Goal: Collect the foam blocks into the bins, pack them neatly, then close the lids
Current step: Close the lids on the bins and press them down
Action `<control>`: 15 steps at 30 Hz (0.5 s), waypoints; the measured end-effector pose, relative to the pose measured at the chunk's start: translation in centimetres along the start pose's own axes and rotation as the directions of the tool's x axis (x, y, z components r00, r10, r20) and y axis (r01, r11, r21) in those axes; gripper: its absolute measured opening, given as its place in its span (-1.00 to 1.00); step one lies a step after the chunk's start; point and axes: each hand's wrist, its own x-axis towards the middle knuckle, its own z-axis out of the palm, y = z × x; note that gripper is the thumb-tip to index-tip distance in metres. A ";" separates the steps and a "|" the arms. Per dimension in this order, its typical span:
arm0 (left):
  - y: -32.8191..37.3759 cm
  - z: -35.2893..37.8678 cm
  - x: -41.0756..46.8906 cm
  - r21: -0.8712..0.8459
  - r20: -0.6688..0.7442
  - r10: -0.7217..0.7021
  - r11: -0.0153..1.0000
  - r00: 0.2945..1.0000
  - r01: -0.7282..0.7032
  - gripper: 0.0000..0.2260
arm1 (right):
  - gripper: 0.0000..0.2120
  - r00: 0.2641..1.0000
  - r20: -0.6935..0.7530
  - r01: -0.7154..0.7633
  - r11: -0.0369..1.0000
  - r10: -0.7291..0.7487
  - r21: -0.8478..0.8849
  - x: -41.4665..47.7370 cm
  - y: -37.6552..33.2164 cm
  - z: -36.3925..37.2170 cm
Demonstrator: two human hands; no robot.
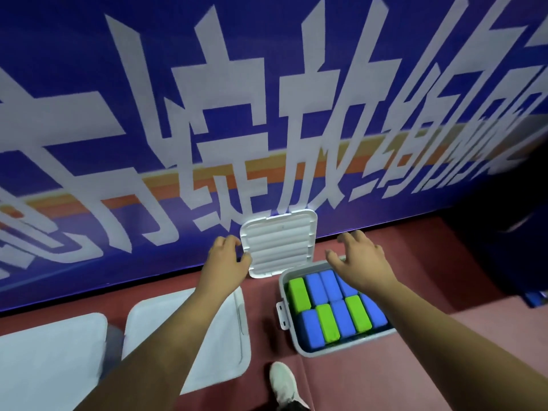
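An open white bin (pixel 285 295) stands on the red floor, packed with blue foam blocks (pixel 316 285) and green foam blocks (pixel 299 294) in two tidy rows. Its ribbed white lid (pixel 280 243) leans upright against the blue banner wall just behind and to the left of the bin. My left hand (pixel 224 264) grips the lid's left edge, thumb on its inner face. My right hand (pixel 357 262) hovers over the bin's far rim with fingers spread, holding nothing and apart from the lid.
Two closed white bins sit to the left, one (pixel 231 327) under my left forearm and another (pixel 50 360) at the far left. A blue banner wall (pixel 148 129) rises directly behind. My white shoe (pixel 283 384) is on the red floor (pixel 444 366) below.
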 end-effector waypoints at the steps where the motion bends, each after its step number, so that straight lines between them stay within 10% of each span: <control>1: -0.1 1.5 2.1 -0.002 0.007 -0.001 1.000 1.000 0.001 -0.69 | -0.56 1.000 0.009 0.006 1.000 -0.006 -0.010 2.0 0.7 0.8; 15: -7.0 23.7 34.5 0.248 0.147 -0.030 0.969 0.989 -0.008 -0.61 | -0.58 0.979 0.173 0.107 0.994 -0.104 -0.009 27.1 7.1 18.3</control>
